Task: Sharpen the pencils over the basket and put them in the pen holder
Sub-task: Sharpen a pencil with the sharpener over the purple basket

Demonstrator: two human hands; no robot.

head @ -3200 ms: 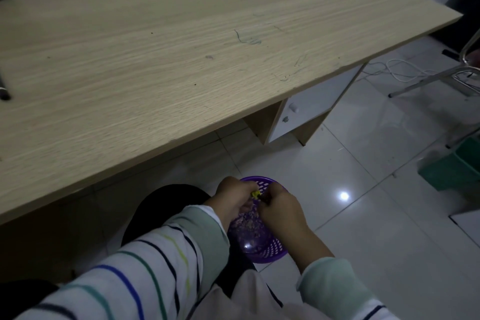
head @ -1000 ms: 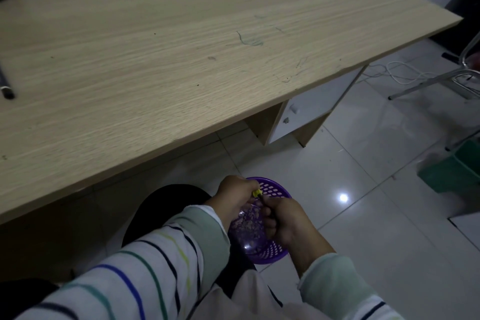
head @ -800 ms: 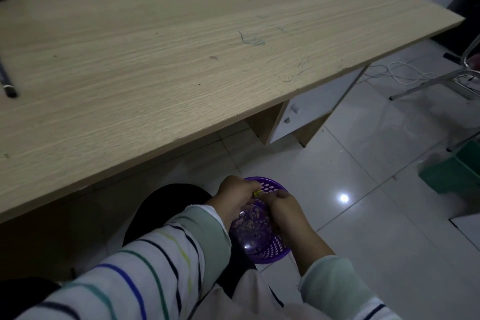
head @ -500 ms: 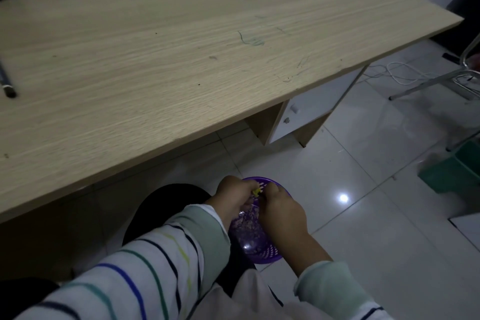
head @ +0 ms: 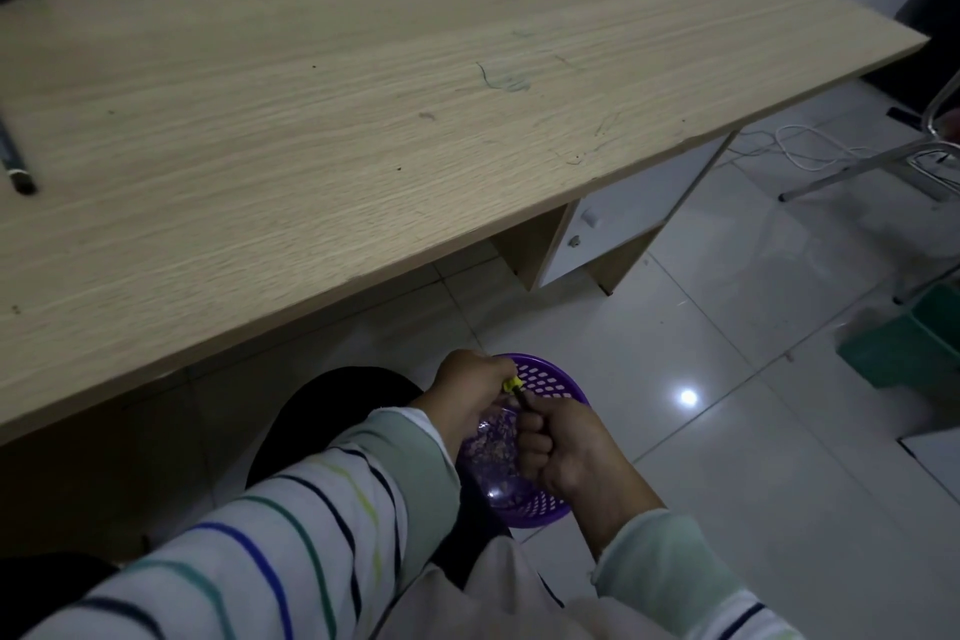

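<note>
Pencil [head: 523,400] mid-sharpening above the purple basket [head: 550,382], low in view at 6 o'clock.
Left hand [head: 472,398] pinches the yellow sharpener [head: 512,384]; right hand [head: 563,447] is fisted round the pencil. Twisting too hard could snap the lead, or drifting toward 9 o'clock could drop shavings [head: 493,447] onto the floor [head: 727,431].

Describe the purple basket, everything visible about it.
The purple basket is round and looks like plastic, its sloping wall pierced by rows of small holes. It sits low, below the desk edge, apparently on the person's lap above the tiled floor. Pale shavings lie scattered in its bottom. Both hands hover over it: the left hand holds a small yellow sharpener, the right hand grips a dark pencil pushed into it. The hands and sleeves hide its near-left side; whether they touch the rim is unclear.
</note>
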